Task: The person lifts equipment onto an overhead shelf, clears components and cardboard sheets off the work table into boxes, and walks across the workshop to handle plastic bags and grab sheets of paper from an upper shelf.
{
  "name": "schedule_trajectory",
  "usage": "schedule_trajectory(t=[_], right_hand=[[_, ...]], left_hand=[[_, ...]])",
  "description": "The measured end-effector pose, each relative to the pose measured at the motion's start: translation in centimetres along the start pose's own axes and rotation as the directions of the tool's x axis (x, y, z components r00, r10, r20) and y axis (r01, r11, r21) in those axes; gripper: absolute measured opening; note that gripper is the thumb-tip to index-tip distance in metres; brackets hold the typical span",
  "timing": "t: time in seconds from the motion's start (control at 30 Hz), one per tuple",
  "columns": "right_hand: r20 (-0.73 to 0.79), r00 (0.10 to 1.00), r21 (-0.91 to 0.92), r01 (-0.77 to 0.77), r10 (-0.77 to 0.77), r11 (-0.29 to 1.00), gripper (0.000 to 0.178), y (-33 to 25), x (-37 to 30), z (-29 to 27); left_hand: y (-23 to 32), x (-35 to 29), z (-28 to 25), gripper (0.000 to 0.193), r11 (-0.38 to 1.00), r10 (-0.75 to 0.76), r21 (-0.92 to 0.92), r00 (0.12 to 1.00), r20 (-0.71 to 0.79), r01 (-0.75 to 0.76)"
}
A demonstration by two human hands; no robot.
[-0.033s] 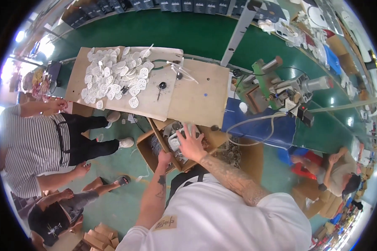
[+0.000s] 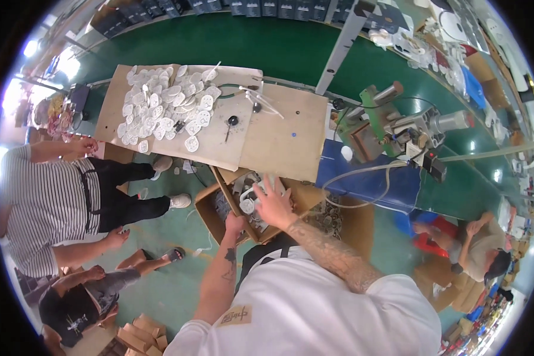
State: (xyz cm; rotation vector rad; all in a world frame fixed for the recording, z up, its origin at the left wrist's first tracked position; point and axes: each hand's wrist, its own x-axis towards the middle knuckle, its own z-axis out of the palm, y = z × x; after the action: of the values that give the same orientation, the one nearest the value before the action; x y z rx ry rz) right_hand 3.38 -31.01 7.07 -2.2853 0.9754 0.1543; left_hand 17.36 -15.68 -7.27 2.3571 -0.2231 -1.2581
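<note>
A cardboard box (image 2: 206,202) with loose parts in it stands against the near side of the table. My left hand (image 2: 234,224) is closed round the near part of this box's edge. Over the box's right half, my right hand (image 2: 274,207) has its fingers spread apart, palm down. White plastic pieces (image 2: 247,205) lie beneath and beside its fingers; whether the fingertips touch them I cannot tell. On the table (image 2: 279,139), to the far left, lies a wide heap of flat white rounded plastic pieces (image 2: 166,107).
A green and metal bench machine (image 2: 385,124) stands at the right, a clear hose looping over the blue mat (image 2: 362,184). A black knob-like piece (image 2: 232,120) is on the table. Two people are at the left, one in a striped shirt (image 2: 50,202); another person (image 2: 480,249) sits at the right.
The view has shifted slightly. My right hand stays over the box with its fingers a little differently spread; my left hand keeps its place on the box edge.
</note>
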Motion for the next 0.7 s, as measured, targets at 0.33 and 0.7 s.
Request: schedule_trajectory(t=[0.33, 0.7], right_hand=[[-0.074, 0.988, -0.065, 0.129, -0.134, 0.989, 0.066, 5.2, -2.1, 1.6], [-0.44, 0.898, -0.071, -0.027, -0.007, 0.997, 0.05, 5.2, 22.9, -6.9]], left_hand=[[-3.9, 0.3, 0.2, 0.04, 0.989, -0.065, -0.143, 0.992, -0.104, 0.049], [-1.5, -4.7, -2.7, 0.051, 0.981, -0.176, -0.102, 0.974, -0.141, 0.163]])
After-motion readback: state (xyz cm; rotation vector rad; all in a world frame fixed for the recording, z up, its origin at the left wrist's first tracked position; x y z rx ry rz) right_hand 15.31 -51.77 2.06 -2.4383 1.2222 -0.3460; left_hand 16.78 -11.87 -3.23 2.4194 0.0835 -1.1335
